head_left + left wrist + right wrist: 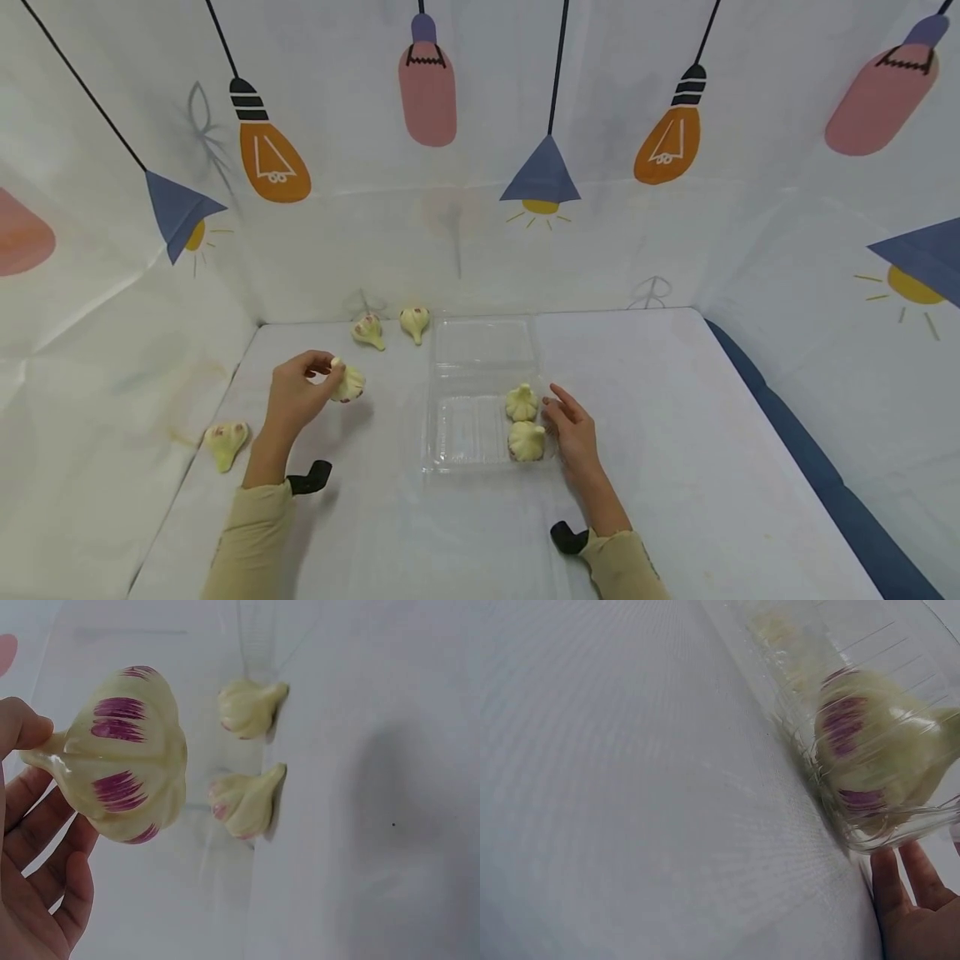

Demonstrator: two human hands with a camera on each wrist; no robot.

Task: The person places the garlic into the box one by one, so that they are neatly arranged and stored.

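In the left-centre of the head view, the left hand point(296, 392) has its grip closed round the stem of a garlic bulb point(348, 384), held above the white counter point(675, 467); the left wrist view shows purple streaks on that bulb. Near the middle of the frame lies an open clear plastic box point(465, 433), its lid point(483, 342) spread toward the top. Two bulbs sit at the right side of its lower half, the upper bulb point(521, 403) just above the lower bulb point(527, 442). The right hand point(573, 437) rests its fingertips against the box's right edge, its grip released and its fingers loosely extended. Two spare bulbs point(368, 331) lie side by side at upper centre-left, and a single bulb point(226, 444) lies at lower left, beside the left forearm. Hanging lamps point(540, 171) are printed on the cloth point(360, 242) across the top.
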